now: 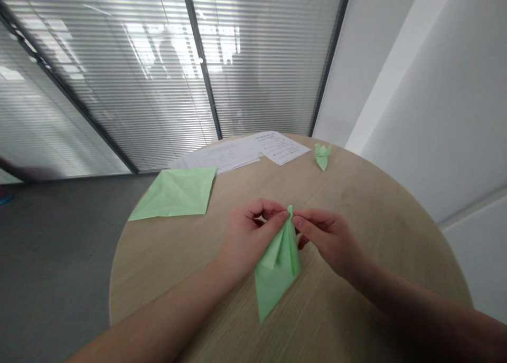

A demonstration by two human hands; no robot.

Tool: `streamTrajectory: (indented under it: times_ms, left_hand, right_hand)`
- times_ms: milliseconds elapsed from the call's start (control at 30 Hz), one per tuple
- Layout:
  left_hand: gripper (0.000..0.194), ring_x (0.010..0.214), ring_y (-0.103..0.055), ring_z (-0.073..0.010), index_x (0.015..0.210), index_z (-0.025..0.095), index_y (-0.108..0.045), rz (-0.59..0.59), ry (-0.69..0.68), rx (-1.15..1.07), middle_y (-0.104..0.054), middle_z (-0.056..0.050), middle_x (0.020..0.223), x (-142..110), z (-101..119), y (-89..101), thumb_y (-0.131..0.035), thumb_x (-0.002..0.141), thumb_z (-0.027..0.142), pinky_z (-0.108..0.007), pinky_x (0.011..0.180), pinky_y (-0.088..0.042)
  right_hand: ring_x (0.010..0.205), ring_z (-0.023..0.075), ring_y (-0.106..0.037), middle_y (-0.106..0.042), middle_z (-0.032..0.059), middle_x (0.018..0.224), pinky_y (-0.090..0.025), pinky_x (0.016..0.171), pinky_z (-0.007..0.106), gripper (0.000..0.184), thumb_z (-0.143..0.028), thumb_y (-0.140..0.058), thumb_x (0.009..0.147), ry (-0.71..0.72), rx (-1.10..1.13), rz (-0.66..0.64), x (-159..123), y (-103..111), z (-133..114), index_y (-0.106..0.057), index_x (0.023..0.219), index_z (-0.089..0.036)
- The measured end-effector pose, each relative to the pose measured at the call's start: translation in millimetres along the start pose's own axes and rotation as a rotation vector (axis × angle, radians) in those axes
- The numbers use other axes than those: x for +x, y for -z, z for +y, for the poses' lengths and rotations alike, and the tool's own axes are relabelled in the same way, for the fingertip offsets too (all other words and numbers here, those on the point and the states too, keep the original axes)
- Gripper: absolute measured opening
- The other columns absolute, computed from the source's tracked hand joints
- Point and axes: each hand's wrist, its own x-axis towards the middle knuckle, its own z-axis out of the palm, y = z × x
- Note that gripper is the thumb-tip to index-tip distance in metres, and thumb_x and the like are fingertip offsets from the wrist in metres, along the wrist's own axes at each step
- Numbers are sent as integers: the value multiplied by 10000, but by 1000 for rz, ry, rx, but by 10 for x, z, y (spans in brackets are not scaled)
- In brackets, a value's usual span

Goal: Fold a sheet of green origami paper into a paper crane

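Observation:
Between my two hands is a piece of folded green paper (279,278), pleated into a narrow tip at the top and widening to a pointed lower end. My left hand (253,231) pinches it just left of the tip, thumb in front. On the other side, my right hand (327,233) grips the same tip between thumb and forefinger. The fingers behind the paper are partly hidden. A small green origami figure (323,156) stands farther off at the back right. To the left lies a creased green sheet (178,194), flat near the table's edge.
The round wooden table (388,236) carries everything. White papers (229,153) overlap at its far side, and a printed sheet (283,147) lies on their right. Behind stands a glass partition with blinds (253,62); a white wall (443,99) rises at the right.

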Motion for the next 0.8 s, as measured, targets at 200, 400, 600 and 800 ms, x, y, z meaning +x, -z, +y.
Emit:
streamTrajectory:
  times_ms: [200, 400, 600, 800]
  left_hand:
    - [160, 641, -607, -133, 862, 171, -748, 7, -86, 84, -681, -22, 728, 17, -9, 19, -721, 817, 322, -217, 550, -479]
    - [103, 683, -627, -128, 863, 191, -739, -9, -201, 243, -693, -14, 760, 8, 24, 39, -663, 867, 261, -202, 571, -486]
    - [93, 697, -621, -129, 865, 191, -707, -59, -284, 360, -671, -23, 783, 0, 87, 57, -614, 860, 199, -182, 531, -466]
    - [163, 710, -606, -135, 730, 176, -661, -125, -240, 327, -659, -37, 811, 26, 51, 53, -537, 832, 147, -197, 552, -438]
  right_hand:
    - [597, 106, -630, -716, 51, 751, -569, 504, 199, 324, -459, -692, 847, -29, 74, -44, 14, 22, 11, -796, 973, -179]
    - [594, 94, -624, -710, 50, 769, -556, 470, 171, 331, -450, -735, 814, -54, 155, -62, 23, 23, 45, -783, 1008, -187]
    - [624, 114, -647, -706, 46, 742, -548, 448, 169, 335, -445, -783, 762, -98, 195, -32, 31, 6, 40, -771, 952, -169]
    - [618, 119, -660, -714, 48, 754, -534, 439, 167, 366, -450, -793, 742, -159, 212, -13, 41, -12, 47, -750, 947, -150]
